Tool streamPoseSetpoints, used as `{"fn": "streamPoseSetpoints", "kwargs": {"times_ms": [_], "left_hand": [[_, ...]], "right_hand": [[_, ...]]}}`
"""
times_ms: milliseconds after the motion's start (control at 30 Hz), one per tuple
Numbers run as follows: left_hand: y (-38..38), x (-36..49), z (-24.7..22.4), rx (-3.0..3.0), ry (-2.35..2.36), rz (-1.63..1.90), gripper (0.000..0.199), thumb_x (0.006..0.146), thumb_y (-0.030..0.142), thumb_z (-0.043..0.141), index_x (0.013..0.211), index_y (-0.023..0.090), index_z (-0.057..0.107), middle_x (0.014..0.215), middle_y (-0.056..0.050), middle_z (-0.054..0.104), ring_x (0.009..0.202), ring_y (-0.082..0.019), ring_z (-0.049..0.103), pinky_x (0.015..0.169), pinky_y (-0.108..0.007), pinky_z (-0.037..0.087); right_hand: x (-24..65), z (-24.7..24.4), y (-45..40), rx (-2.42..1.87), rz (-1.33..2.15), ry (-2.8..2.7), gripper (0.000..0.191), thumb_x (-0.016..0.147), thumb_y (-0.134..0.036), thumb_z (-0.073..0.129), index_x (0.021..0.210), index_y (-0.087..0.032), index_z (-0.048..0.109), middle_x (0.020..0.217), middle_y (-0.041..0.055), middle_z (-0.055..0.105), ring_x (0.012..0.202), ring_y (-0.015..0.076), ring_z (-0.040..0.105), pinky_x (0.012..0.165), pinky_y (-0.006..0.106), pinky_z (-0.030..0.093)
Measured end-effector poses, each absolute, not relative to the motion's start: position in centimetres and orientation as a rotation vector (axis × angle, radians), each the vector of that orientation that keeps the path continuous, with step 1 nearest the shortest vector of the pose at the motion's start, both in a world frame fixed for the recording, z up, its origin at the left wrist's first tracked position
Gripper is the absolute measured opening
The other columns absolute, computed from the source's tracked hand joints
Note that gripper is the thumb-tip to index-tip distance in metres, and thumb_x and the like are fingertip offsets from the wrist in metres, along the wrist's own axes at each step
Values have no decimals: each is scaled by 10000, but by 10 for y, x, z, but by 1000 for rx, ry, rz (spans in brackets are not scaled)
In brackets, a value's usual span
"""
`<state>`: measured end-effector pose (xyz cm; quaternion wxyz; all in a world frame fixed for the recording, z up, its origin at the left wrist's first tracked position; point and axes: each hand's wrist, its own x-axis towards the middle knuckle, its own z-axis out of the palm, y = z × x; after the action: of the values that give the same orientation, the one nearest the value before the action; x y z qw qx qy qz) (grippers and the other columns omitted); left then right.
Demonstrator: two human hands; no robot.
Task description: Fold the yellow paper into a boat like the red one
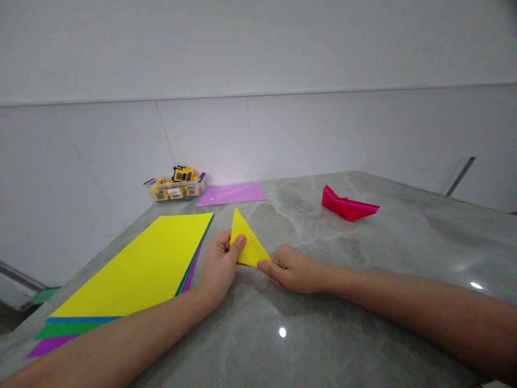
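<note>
A folded yellow paper triangle (247,245) is held up between both hands above the grey table, one corner pointing upward. My left hand (221,264) grips its left side, thumb pressed flat on the front face and the other fingers behind. At the lower right corner, my right hand (291,268) pinches the paper between thumb and fingers. To the left of my left hand lies a stack of coloured sheets with a yellow sheet (137,264) on top; blue, green and purple edges show beneath it.
A red folded paper boat (349,208) sits at the right on the grey marble-look table (404,248). Near the wall are a pink-purple flat sheet or pad (233,194) and a clear plastic box (177,191) holding yellow toy vehicles.
</note>
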<state>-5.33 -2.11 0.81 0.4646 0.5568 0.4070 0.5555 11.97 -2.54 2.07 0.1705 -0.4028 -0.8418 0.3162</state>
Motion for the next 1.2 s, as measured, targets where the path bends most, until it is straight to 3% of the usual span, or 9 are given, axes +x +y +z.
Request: {"fn": "streamPoseSetpoints", "kwargs": {"times_ms": [100, 267, 533, 767, 933, 1067, 1200], "left_hand": [[-21, -52, 7, 1333, 978, 1381, 259, 759, 414, 622, 760, 159, 575, 604, 15, 552, 516, -123, 474, 487, -221, 349], [-17, -56, 3, 1337, 971, 1399, 257, 778, 419, 611, 783, 163, 583, 645, 4, 594, 539, -134, 505, 503, -227, 368], [-12, -61, 3, 1359, 999, 1436, 303, 751, 442, 648, 830, 152, 614, 623, 3, 600, 525, -135, 504, 484, -220, 348], [-9, -62, -1, 1351, 927, 1419, 269, 781, 414, 637, 843, 156, 592, 608, 25, 565, 502, -108, 482, 465, -203, 344], [-9, -60, -1, 1307, 846, 1354, 280, 787, 402, 638, 909, 152, 606, 730, -12, 639, 577, -126, 550, 489, -207, 396], [-9, -59, -1, 1227, 864, 1318, 333, 774, 426, 643, 941, 139, 617, 804, -49, 671, 639, -160, 605, 470, -209, 406], [-8, -61, -1, 1196, 889, 1254, 350, 764, 442, 645, 920, 128, 626, 847, -72, 681, 650, -172, 619, 434, -201, 387]], "right_hand": [[120, 21, -25, -1163, 872, -2387, 501, 916, -337, 401, 454, -144, 412, 382, -51, 323, 354, 42, 281, 389, 194, 201], [121, 22, -28, -1138, 894, -2392, 493, 930, -342, 363, 495, -137, 473, 413, -26, 404, 387, 59, 364, 423, 199, 251], [123, 15, -22, -1222, 857, -2327, 519, 919, -384, 377, 455, -153, 389, 390, -42, 325, 369, 49, 275, 395, 220, 171], [125, 12, -23, -1089, 870, -2336, 552, 920, -443, 338, 457, -153, 413, 394, -35, 343, 365, 52, 310, 397, 211, 215], [127, 9, -23, -1042, 822, -2327, 585, 899, -528, 334, 437, -170, 293, 397, -54, 229, 356, 39, 212, 381, 220, 152], [131, 8, -19, -940, 1160, -2277, 712, 854, -706, 212, 433, -167, 411, 370, -31, 333, 334, 53, 282, 368, 217, 229], [133, 8, -13, -822, 1435, -2153, 812, 809, -771, 77, 449, -159, 469, 378, -10, 388, 329, 70, 342, 358, 218, 270]]}}
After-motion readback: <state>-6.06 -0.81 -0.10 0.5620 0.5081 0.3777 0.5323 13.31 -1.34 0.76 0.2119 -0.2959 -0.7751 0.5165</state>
